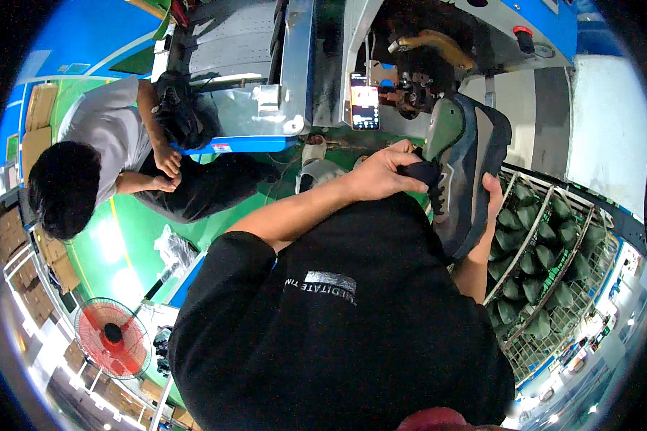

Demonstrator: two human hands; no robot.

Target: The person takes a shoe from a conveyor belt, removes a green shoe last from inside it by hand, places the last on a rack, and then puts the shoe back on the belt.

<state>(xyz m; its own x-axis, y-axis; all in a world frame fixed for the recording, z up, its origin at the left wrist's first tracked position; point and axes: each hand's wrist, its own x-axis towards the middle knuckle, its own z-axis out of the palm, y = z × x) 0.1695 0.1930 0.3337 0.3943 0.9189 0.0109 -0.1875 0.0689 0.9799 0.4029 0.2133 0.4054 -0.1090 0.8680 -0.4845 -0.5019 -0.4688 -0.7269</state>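
Note:
A dark grey sneaker (461, 190) with a black sole is held up in front of my chest, turned on its side. Out of its opening sticks a green shoe last (444, 129). My left hand (389, 172) pinches the black tongue or collar (423, 171) beside the last, fingers closed. From the sole side, my right hand (491, 197) grips the shoe; its palm and most fingers are hidden behind it.
A machine with a metal mechanism (410, 97) stands ahead, a lit phone (364, 104) at its front. On the right, a wire basket (593, 287) holds several green lasts. A seated person (104, 144) is at left, near a conveyor (244, 108) and red fan (113, 337).

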